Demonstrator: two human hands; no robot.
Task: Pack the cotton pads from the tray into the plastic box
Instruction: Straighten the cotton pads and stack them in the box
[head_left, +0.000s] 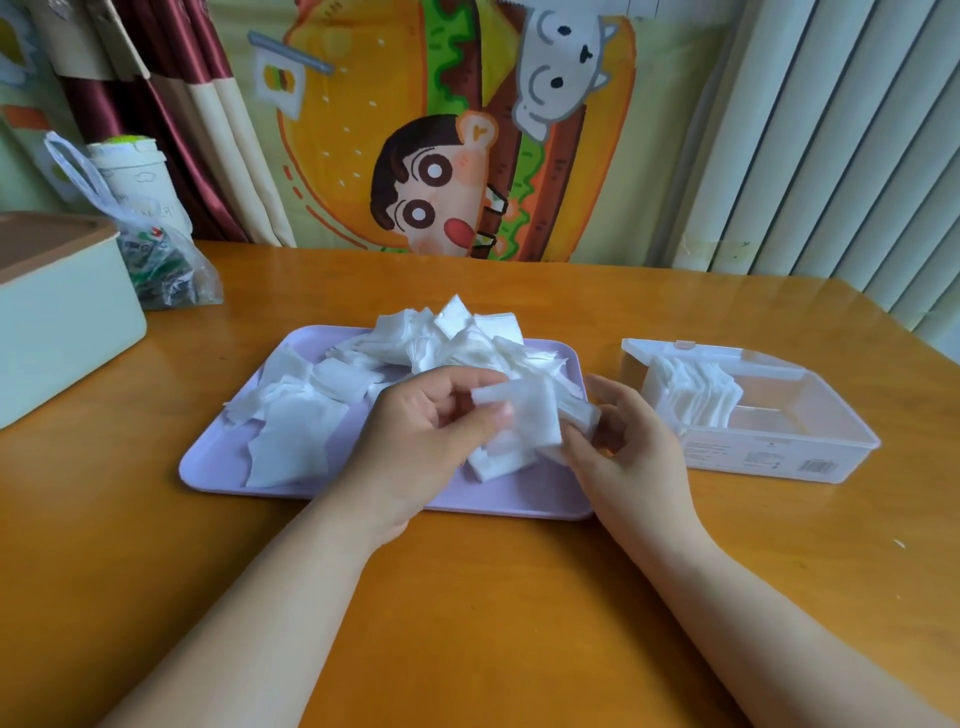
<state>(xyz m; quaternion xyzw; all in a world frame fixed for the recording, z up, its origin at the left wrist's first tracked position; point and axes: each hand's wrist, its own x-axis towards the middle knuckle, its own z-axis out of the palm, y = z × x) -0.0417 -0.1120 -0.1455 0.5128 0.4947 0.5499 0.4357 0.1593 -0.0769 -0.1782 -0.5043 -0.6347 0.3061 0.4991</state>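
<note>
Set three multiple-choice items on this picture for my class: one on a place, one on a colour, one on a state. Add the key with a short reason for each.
1. Where does the plastic box stand?
A. On the tray.
B. On the table, to the person's right of the tray.
C. Behind the tray.

2. What colour is the tray?
A. Lilac.
B. Green.
C. Red.

3. What state is the plastic box in?
A. Closed.
B. Open and empty.
C. Open, with cotton pads standing at its left end.

Key:
1 B, the box sits on the table beside the tray's right edge.
2 A, the tray's bare floor and rim show pale purple.
3 C, the lid is folded back and white pads show inside the clear box.
</note>
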